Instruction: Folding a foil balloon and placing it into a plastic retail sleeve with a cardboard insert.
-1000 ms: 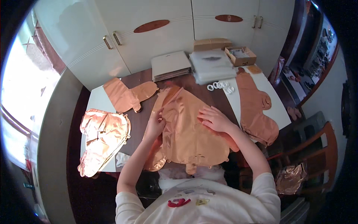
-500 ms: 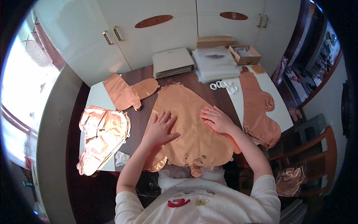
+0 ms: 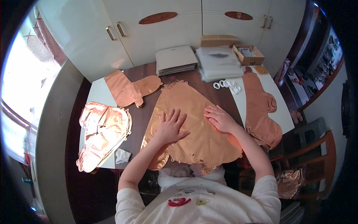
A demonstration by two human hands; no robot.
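Observation:
A large flat copper-coloured foil balloon (image 3: 186, 100) lies on the dark table, with small tabs along its edges. On its left half rests my left hand (image 3: 172, 127), palm down with the fingers spread. My right hand (image 3: 222, 119) lies flat on its right side, fingers stretched out and close together. Neither hand grips anything. The balloon's lower edge reaches over the table's front edge, near my lap. At the lower left of it a rounded foil part (image 3: 159, 158) sticks out beside my left forearm.
At left lie a shiny crumpled foil balloon (image 3: 102, 130), a folded one (image 3: 126, 89) and a white cloth (image 3: 122, 156). Another foil balloon (image 3: 261, 112) lies at right. Behind are grey-white boards (image 3: 176, 61), clear plastic bags (image 3: 218, 65), white rings (image 3: 227, 84) and a small box (image 3: 248, 56).
My left hand has slid to the right across the foil. The balloon's lower edge has shifted, and its bottom tab shows less plainly. My right hand stays on the right side.

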